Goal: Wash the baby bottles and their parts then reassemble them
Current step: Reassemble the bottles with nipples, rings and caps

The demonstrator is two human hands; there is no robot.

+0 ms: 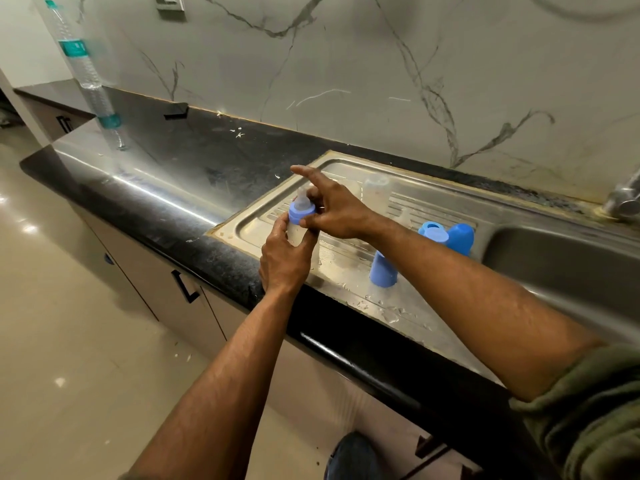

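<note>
Steel drainboard (346, 268) wet: your left hand (282, 263) grips the bottle (297, 235), right hand (334, 213) pinches its blue collar (300, 212), forefinger extended; reassembly under way, next tighten fully.

- Brushed steel, wet and dull-shining: drainboard (346, 271)
- Black speckled stone, glossy at its 7 o'clock edge: countertop (173, 174)
- Translucent cloudy plastic under a matt blue plastic collar (300, 213): baby bottle (298, 233)
- Smooth opaque blue plastic: caps (382, 270) at 3 o'clock of it
- Veined polished marble: backsplash (346, 81)
- Clear ribbed plastic: water bottle (86, 74)
- Glossy tile: floor (69, 341)
</note>
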